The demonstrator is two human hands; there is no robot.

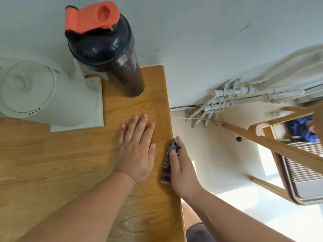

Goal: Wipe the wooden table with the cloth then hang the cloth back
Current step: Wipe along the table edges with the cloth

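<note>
The wooden table (pixel 70 163) fills the left half of the head view, its right edge running down the middle. My left hand (pixel 138 149) lies flat on the tabletop near that edge, fingers straight. My right hand (pixel 181 170) is just off the table's right edge and grips a dark striped cloth (pixel 168 161), which is bunched against the edge. A wet patch shows on the wood near my left forearm.
A white kettle (pixel 43 95) on its white base stands at the table's far left. A dark shaker bottle (pixel 111 55) with an orange lid stands beside it. White pipes (pixel 227 98) run along the wall. A wooden rack (pixel 279 145) stands to the right on the floor.
</note>
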